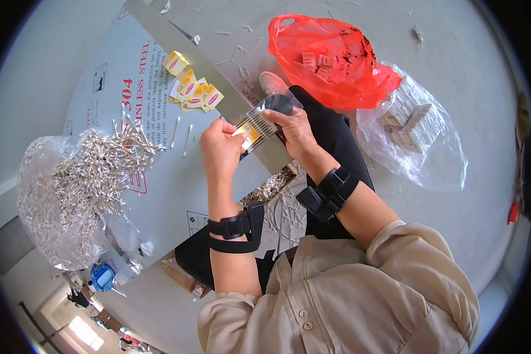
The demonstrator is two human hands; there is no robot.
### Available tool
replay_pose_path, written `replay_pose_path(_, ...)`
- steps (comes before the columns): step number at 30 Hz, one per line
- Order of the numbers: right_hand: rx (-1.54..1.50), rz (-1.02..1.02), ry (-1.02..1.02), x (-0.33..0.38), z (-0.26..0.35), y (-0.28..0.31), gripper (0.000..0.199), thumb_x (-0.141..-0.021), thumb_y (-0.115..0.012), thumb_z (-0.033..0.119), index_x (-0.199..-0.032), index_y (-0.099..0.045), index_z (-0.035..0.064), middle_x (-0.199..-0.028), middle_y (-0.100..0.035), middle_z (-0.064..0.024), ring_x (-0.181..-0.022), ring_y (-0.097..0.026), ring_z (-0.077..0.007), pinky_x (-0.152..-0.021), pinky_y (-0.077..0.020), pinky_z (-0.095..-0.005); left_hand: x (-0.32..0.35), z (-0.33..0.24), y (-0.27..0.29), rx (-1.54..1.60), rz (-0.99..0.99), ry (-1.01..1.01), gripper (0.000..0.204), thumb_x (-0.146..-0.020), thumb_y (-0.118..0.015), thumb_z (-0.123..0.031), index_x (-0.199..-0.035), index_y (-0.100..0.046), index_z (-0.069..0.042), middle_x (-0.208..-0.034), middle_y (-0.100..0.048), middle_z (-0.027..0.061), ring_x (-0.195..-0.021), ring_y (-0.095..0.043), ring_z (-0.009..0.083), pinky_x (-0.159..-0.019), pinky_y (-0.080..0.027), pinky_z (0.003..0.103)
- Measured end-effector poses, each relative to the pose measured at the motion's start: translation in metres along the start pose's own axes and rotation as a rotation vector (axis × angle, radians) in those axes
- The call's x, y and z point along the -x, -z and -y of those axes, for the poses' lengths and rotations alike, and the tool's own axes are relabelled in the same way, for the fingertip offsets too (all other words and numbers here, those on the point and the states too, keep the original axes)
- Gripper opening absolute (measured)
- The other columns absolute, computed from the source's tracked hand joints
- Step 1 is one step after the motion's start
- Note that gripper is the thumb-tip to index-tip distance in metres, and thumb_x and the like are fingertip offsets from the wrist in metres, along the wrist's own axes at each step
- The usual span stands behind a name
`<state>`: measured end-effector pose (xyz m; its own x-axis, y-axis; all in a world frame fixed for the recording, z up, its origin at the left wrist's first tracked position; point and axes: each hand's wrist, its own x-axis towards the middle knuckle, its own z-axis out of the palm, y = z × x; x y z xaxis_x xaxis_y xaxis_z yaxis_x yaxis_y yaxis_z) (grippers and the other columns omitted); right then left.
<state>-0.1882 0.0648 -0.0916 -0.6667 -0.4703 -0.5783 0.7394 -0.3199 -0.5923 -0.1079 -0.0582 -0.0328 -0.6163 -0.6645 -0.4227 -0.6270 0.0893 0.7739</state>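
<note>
There, both hands pinched a small clear plastic packet of cotton swabs [258,125] above the table edge: left hand [219,147] at its yellow-labelled lower end, right hand [295,131] alongside, its long axis pointing up-right.

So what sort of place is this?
Probably a small hand-packing workshop: a big loose heap of white cotton swabs lies on a steel-sheet table, small yellow paper labels beside it, and both hands fill a clear plastic sleeve.
</note>
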Motion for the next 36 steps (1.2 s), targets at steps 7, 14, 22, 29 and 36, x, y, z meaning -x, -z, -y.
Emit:
replay_pose_path(7,-0.006,0.016,0.023,-0.003,-0.003,0.003,0.009,-0.077,-0.073,0.003,-0.085,-0.068,0.0040,-0.076,-0.065,0.0002,-0.066,-0.058,-0.0095,-0.063,-0.0496,-0.0275,0.000,-0.014,-0.011,-0.076,-0.004,-0.027,0.017,-0.072,-0.071,0.003,-0.077,-0.055,0.002,-0.060,-0.062,0.0098,-0.048,-0.058,0.0133,-0.046,-0.045,0.027)
replay_pose_path(14,-0.017,0.024,0.018,-0.003,-0.003,0.001,0.009,-0.077,-0.073,0.003,-0.085,-0.069,0.0039,-0.077,-0.066,0.0004,-0.067,-0.059,-0.0092,-0.064,-0.0491,-0.0270,-0.003,-0.005,-0.014,-0.203,-0.033,-0.117,0.023,-0.070,-0.075,-0.002,-0.074,-0.052,0.001,-0.061,-0.062,0.0137,-0.053,-0.061,0.0222,-0.052,-0.048,0.034)
replay_pose_path(22,-0.011,0.009,0.025,-0.002,-0.002,0.002,0.009,-0.078,-0.073,0.004,-0.086,-0.069,0.0041,-0.078,-0.066,0.0002,-0.068,-0.059,-0.0096,-0.064,-0.0489,-0.0272,-0.002,0.002,-0.008,-0.367,-0.101,-0.187,0.024,-0.073,-0.075,-0.008,-0.078,-0.053,0.000,-0.068,-0.060,0.0129,-0.060,-0.060,0.0264,-0.060,-0.049,0.037)
replay_pose_path(29,0.003,0.007,0.025,-0.001,-0.001,0.001,0.007,-0.079,-0.072,0.004,-0.085,-0.069,0.0036,-0.077,-0.066,0.0001,-0.067,-0.059,-0.0098,-0.065,-0.0489,-0.0274,0.014,0.038,-0.018,0.760,-0.436,-0.427,0.032,-0.097,-0.052,-0.019,-0.118,-0.048,0.003,-0.115,-0.057,0.0158,-0.104,-0.059,0.0238,-0.093,-0.046,0.039)
replay_pose_path(36,-0.027,0.039,0.063,-0.003,-0.004,0.002,0.007,-0.080,-0.072,0.004,-0.085,-0.069,0.0032,-0.078,-0.067,-0.0005,-0.068,-0.060,-0.0097,-0.066,-0.0493,-0.0274,0.016,0.035,-0.042,0.839,-0.235,-0.543,0.072,-0.100,-0.040,-0.042,-0.150,-0.011,0.002,-0.157,-0.012,0.0161,-0.146,-0.011,0.0282,-0.118,-0.007,0.047)
